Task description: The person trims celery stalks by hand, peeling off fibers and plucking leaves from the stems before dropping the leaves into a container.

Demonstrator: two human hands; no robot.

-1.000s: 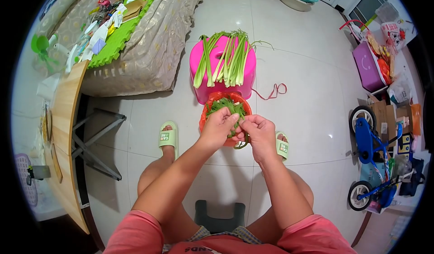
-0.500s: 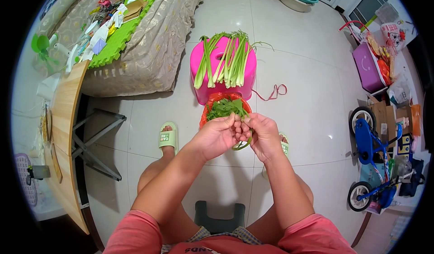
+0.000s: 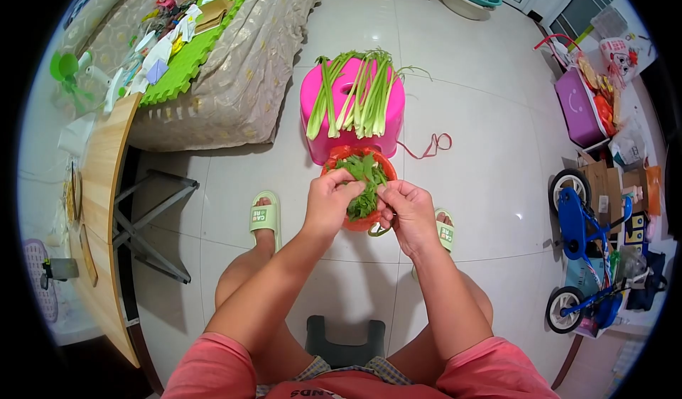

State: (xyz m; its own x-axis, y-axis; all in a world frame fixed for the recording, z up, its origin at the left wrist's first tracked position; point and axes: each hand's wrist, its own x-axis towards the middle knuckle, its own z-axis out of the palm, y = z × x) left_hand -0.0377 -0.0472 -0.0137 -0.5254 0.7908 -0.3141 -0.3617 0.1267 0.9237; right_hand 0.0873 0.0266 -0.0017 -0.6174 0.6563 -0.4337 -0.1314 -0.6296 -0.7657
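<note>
My left hand (image 3: 332, 198) is over the left side of a red-lined container (image 3: 363, 223) of celery leaves (image 3: 364, 166), its fingers curled and closed on some of the leaves. At the container's right edge, my right hand (image 3: 408, 211) pinches a thin green celery stalk (image 3: 381, 230) that loops below its fingers. The two hands are a little apart. Beyond the container, several trimmed celery stalks (image 3: 369, 100) lie across a bright pink stool (image 3: 310, 104), their pale ends toward me.
A red ribbon (image 3: 433, 145) lies on the tiled floor right of the stool. To the left stand a folding wooden table (image 3: 106, 179) and a cloth-covered bed (image 3: 213, 108) with a cluttered green mat. A blue children's bike (image 3: 579, 239) and a purple box (image 3: 579, 108) are at right.
My hands have separated. The left moved left over the leaves, and the right shifted slightly down and right, still pinching the stalk. More of the container's contents now shows.
</note>
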